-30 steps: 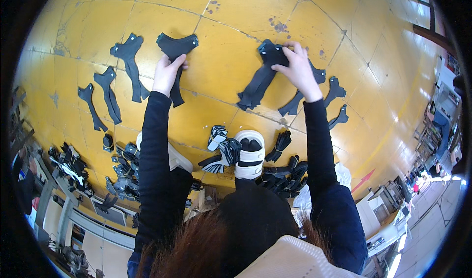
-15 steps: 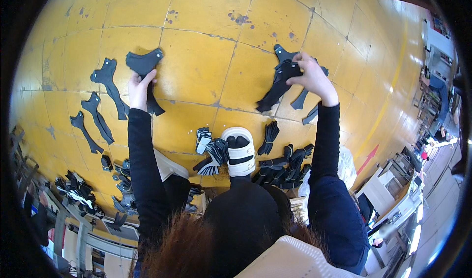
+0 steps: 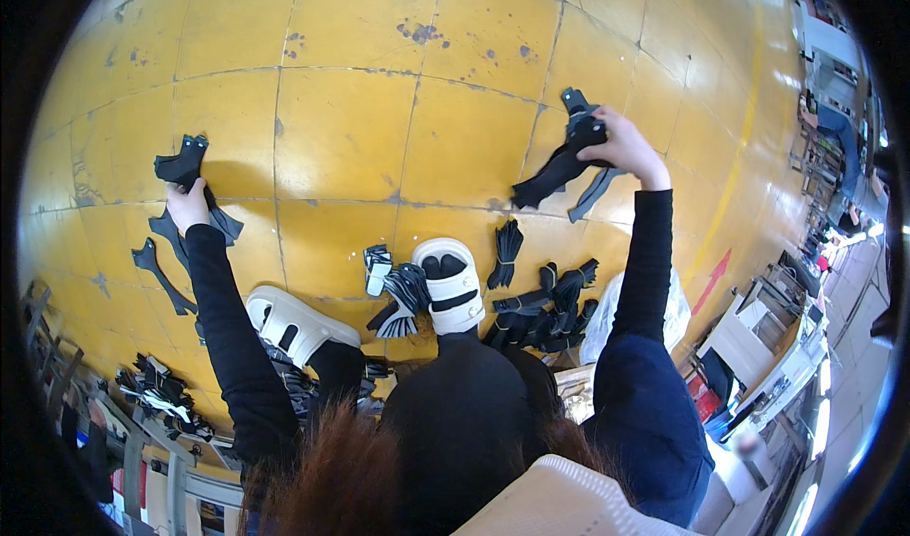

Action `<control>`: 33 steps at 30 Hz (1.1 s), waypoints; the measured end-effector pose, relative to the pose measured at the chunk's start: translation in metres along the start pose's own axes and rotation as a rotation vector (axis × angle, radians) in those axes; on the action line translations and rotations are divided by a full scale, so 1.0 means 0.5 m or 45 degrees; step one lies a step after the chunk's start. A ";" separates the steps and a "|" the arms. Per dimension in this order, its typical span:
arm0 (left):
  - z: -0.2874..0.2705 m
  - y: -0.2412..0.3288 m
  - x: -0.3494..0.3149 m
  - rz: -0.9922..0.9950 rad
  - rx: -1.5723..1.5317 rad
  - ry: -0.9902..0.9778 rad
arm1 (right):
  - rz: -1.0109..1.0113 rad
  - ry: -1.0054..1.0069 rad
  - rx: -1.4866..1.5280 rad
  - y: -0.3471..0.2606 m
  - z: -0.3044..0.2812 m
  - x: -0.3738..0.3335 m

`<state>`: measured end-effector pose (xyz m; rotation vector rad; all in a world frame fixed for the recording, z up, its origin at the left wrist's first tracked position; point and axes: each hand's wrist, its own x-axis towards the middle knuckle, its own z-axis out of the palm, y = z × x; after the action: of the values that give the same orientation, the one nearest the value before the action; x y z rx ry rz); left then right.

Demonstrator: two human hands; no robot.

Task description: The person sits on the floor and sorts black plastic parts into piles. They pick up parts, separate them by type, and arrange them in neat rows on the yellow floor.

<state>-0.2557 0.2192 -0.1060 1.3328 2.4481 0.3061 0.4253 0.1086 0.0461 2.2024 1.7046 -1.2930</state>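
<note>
My left hand [image 3: 190,204] is closed on a dark forked cut piece [image 3: 180,164], fork end pointing away from me. Beneath and beside this hand lie more such pieces, partly covered by it; one slim dark piece [image 3: 163,275] rests nearer on the floor. Over on the right, my right hand [image 3: 626,149] grips a bunch of black cut pieces [image 3: 561,168] that hangs toward the lower left. A dark grey piece [image 3: 574,102] shows beyond the bunch, and another grey strip [image 3: 595,195] shows below my hand. Whether these two are held cannot be made out.
Between my feet and around them are banded bundles: a grey-and-white one [image 3: 400,294], a black one [image 3: 507,254] and a black heap [image 3: 559,304]. My white sandals [image 3: 449,288] stand on the yellow tiled floor [image 3: 346,138]. A clear plastic bag [image 3: 671,313] lies right; metal frames stand lower left.
My left hand has moved left and nearer with its forked piece, over the row of pieces there. My right hand has shifted slightly right, still holding the black bunch. The left sandal now shows.
</note>
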 end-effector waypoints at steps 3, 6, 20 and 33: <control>0.045 -0.021 0.031 -0.117 -0.054 -0.016 | -0.091 0.286 -0.101 0.134 0.017 0.017; 0.039 -0.008 0.041 -0.076 0.121 -0.193 | -0.068 0.434 -0.092 0.182 0.051 0.045; -0.204 -0.088 -0.027 -0.114 -0.725 -0.401 | 0.417 0.051 0.397 0.287 0.022 -0.139; -0.093 -0.035 -0.032 -0.420 0.102 0.057 | 0.494 0.170 0.242 0.245 0.063 -0.147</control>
<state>-0.2790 0.1951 -0.0661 0.9354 2.6876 0.1569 0.5065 -0.0107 0.0218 2.6094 1.1406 -1.2725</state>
